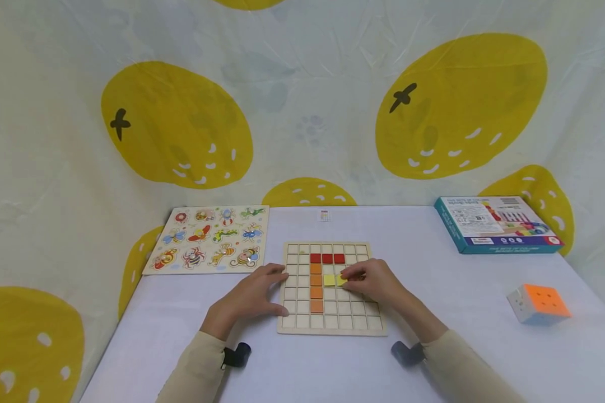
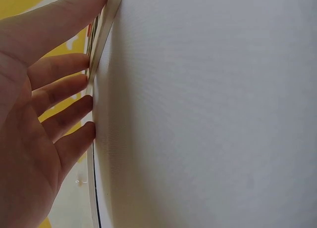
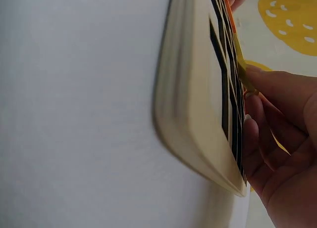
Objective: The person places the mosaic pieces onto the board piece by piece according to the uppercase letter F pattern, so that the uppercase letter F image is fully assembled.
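A wooden grid board (image 1: 333,330) lies flat on the white table. Red square tiles (image 1: 327,258) form a short row on it, and orange square tiles (image 1: 316,293) run down a column below the row's left end. One yellow tile (image 1: 329,280) sits beside that column. Just right of it, my right hand (image 1: 378,284) pinches another yellow tile (image 1: 340,280) between thumb and fingertips; the right wrist view shows the thumb (image 3: 277,84) against its edge. My left hand (image 1: 249,296) rests at the board's left edge, thumb and fingers spread, fingertips along the rim.
An insect picture puzzle board (image 1: 217,238) lies at the back left. At the back right is a flat teal game box (image 1: 499,224), with an orange and white puzzle cube (image 1: 539,305) nearer me. A small printed card (image 1: 324,216) lies behind the grid board.
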Demonstrator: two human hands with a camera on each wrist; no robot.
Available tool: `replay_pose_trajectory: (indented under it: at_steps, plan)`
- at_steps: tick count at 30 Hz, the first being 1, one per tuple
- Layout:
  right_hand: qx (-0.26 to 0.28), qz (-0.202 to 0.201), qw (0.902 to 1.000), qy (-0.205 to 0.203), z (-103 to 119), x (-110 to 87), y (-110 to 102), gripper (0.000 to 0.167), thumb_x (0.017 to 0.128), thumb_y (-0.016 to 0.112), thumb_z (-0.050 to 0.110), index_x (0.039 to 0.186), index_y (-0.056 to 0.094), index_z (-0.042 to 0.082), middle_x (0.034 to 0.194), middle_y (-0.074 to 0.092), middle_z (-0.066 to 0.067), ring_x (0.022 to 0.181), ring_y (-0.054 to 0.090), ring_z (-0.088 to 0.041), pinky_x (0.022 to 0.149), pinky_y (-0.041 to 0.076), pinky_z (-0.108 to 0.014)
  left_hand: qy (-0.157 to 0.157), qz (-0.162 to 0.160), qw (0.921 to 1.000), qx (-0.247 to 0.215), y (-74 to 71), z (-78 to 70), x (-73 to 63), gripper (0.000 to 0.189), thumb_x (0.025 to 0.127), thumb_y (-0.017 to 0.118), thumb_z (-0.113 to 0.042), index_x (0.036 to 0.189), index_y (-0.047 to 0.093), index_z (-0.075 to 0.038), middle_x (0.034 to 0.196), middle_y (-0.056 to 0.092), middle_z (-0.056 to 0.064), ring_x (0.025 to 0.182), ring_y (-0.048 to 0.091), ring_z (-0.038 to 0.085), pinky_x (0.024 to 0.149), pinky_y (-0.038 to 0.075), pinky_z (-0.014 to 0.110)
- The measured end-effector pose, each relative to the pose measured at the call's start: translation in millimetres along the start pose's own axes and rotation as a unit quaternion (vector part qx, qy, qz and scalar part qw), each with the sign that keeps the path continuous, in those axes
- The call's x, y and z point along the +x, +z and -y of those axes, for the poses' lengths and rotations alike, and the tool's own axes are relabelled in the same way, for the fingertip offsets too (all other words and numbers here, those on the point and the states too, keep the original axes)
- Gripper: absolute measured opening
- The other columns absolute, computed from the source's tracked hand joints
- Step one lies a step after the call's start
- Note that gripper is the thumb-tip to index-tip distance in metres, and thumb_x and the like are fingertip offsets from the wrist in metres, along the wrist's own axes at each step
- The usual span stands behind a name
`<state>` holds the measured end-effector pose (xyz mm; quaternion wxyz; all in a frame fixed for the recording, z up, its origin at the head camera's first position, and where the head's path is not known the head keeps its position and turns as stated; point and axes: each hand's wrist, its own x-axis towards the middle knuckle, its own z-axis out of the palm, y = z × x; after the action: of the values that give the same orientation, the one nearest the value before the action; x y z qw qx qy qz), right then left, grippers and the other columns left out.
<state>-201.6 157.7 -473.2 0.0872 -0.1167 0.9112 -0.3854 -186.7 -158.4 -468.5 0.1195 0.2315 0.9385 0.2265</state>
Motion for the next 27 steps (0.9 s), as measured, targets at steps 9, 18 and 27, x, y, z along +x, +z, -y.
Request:
replay_pose_trajectory:
  at_steps: [9, 18, 27]
  plan:
    - [-0.013, -0.002, 0.9998, -0.016, 2.7, 0.8, -0.6, 0.018, 0.082, 0.085, 0.014, 0.1, 0.083, 0.013, 0.108, 0.08, -0.004, 0.1, 0.072, -0.016, 0.084, 0.063, -0.03, 0.0, 0.0, 1.0, 0.002, 0.1, 0.9, 1.0, 0.088, 0.072, 0.09, -0.049, 0.145, 0.058, -0.011, 0.158, 0.047, 0.008, 0.147, 0.045, 0.031, 0.121, 0.042, 0.048]
    - [-0.017, -0.009, 0.9998, 0.0, 2.2, 1.4, 1.4, 0.018, 0.08, 0.086, 0.013, 0.098, 0.084, 0.014, 0.107, 0.08, -0.004, 0.101, 0.073, -0.017, 0.083, 0.063, -0.03, -0.004, 0.003, 1.0, 0.005, 0.3, 0.4, 1.0, 0.088, 0.072, 0.09, -0.049, 0.145, 0.057, -0.012, 0.158, 0.046, 0.008, 0.147, 0.044, 0.031, 0.122, 0.041, 0.049]
    - [-0.022, -0.015, 0.9995, 0.017, 3.1, 3.3, 4.8, 0.016, 0.081, 0.087, 0.016, 0.096, 0.084, 0.013, 0.106, 0.08, -0.002, 0.099, 0.073, -0.016, 0.081, 0.063, -0.025, -0.004, 0.001, 1.0, 0.001, 0.2, 0.3, 0.7, 0.088, 0.072, 0.09, -0.048, 0.145, 0.058, -0.012, 0.158, 0.047, 0.008, 0.147, 0.044, 0.031, 0.121, 0.042, 0.049]
